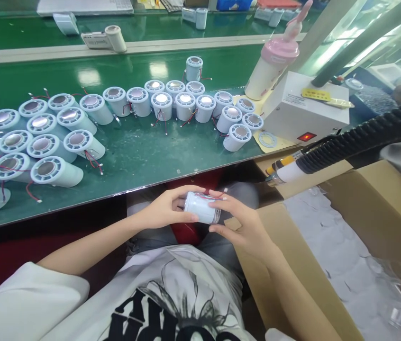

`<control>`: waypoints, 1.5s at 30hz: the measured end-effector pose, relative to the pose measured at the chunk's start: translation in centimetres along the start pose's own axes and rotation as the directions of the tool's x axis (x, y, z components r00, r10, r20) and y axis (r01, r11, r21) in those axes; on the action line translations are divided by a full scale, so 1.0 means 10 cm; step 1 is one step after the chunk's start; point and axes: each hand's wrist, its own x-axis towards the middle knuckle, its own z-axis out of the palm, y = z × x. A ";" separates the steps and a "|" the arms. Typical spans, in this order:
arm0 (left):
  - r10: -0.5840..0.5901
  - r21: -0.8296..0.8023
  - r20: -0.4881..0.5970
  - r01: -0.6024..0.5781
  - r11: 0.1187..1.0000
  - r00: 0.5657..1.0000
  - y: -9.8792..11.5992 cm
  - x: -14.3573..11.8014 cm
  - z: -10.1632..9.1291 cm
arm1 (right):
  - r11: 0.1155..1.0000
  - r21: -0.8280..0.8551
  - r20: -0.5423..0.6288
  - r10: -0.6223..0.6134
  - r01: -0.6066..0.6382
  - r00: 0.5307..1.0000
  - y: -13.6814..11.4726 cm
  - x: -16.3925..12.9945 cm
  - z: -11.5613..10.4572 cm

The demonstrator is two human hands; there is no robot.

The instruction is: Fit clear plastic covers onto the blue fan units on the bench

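**Both hands on one white cylinder, below the surface edge**

The person sits with both hands held over the lap, just below the near edge of the glossy green surface [132,156]. Between them lies a short pale white plastic cylinder with thin red wires [200,207], tipped on its side. The left hand [165,211] is curled round its left end, thumb along the underside and fingers wrapped over the top, so it is gripping the part. The right hand [238,220] closes on the other end: its fingertips press on the upper edge beside the red wires, and the thumb sits underneath. Neither hand is spread wide; both are half closed on the same piece.

The cylinder's body is smooth and plain, its right end looks darker and ribbed, and the wires run across its top.

Up on the surface stand many like white cylinders with shiny metal discs on top [161,102], in loose rows. To the right sit a white box with a red lit switch [302,113] and an open brown cardboard carton [364,227].
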 end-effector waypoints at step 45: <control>0.231 0.340 0.212 -0.294 0.893 0.949 0.13 -0.06 0.00 | 0.400 0.695 0.313 0.579 -0.597 0.753 -0.08 0.00 0.18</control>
